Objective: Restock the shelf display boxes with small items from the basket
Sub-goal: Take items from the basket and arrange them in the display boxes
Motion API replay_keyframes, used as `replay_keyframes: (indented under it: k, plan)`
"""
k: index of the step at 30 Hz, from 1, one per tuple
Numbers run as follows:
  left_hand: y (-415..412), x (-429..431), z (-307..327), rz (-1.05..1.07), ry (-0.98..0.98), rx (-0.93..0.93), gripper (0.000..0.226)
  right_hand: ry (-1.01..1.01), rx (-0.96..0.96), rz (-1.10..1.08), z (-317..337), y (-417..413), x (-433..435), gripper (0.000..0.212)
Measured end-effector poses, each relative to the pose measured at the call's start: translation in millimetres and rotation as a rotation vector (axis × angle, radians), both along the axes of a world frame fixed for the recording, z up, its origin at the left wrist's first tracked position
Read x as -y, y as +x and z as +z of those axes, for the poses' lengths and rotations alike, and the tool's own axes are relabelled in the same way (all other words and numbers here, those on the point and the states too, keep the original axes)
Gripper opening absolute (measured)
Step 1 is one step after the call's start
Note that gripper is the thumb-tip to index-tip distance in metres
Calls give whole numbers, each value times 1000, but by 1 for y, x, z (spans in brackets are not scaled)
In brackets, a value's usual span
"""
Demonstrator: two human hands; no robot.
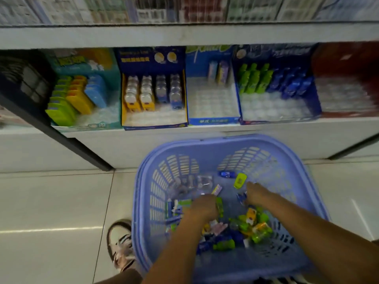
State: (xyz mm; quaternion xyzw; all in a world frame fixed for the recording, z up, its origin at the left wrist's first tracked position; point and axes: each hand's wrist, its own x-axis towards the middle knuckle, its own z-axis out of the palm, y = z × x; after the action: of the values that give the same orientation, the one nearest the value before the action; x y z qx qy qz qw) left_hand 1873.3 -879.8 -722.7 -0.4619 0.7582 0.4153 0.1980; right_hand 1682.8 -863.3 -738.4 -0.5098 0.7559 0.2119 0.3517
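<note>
Hands: the left hand (pixel 203 206) and the right hand (pixel 257 194) are both down inside the blue basket (pixel 307 181) on the floor.
Grip: the left hand's fingers curl among the packets and the right hand's reach forward. Blur hides whether either one holds anything.
Stock: a heap of small items (pixel 242 228) lies under and behind the hands, with a few strays just past the fingertips.
Shelf: well beyond the hands stand the display boxes. The middle box (pixel 213 99) holds only two items at its back. The yellow box (pixel 153 95) and the bottle box (pixel 276 89) have bare front rows.
Progress: judged partway at best. The hands appear to be picking from the basket, many items wait there, and every box in view has empty slots.
</note>
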Motion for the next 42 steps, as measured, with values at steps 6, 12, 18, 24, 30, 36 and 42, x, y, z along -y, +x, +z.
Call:
replay_keyframes:
  k: [6, 12, 18, 24, 30, 36, 42]
  plan:
    - [11, -9, -50, -69, 124, 163, 76, -60, -40, -117, -40, -1, -12, 76]
    - [3, 3, -56, 38, 141, 18, 38, -128, -74, -35, -56, 5, -16, 77]
    - [5, 4, -53, 180, 130, -42, 28, -136, 169, -61, -57, 9, -13, 54]
    - [-1, 25, -15, 619, 264, -365, 34, -221, 591, -234, -5, 20, 15, 23]
    - [18, 69, 67, 764, 199, -703, 25, -344, 693, -30, 85, 47, 55, 23]
    - [56, 82, 155, 894, 105, -891, 14, -642, 843, -131, 158, 80, 70, 26]
    - [101, 78, 189, 1209, 62, -1197, 19, -630, 1326, -610, 202, 109, 88, 38]
